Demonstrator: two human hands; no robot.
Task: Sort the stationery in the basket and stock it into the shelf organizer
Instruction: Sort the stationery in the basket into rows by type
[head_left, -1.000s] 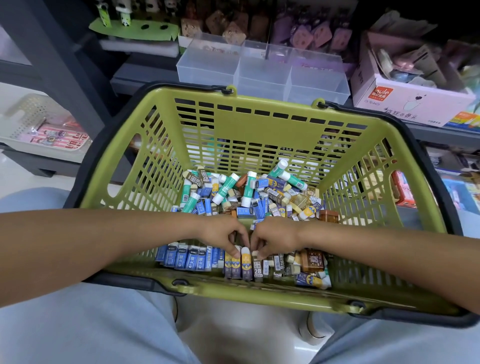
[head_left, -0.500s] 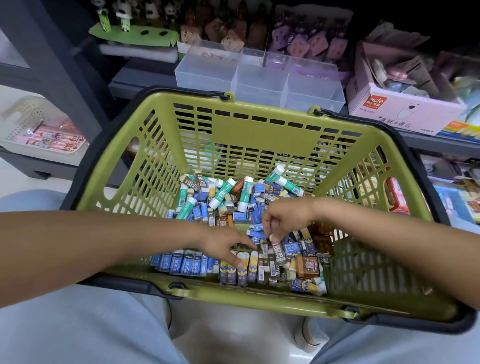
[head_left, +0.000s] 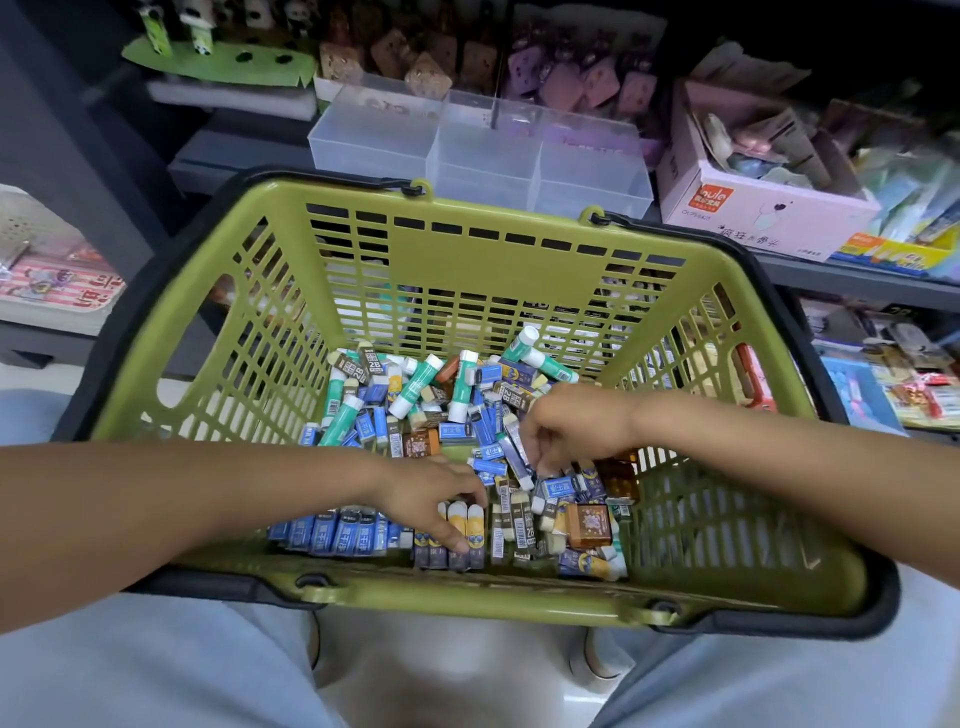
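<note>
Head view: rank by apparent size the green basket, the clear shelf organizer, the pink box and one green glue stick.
1. green basket
2. clear shelf organizer and pink box: look alike, both farther back, so unranked
3. green glue stick

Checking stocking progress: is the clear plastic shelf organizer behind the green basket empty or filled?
Empty, as far as visible: the clear plastic shelf organizer shows bare compartments, while erasers and glue sticks lie in the green basket.
</note>
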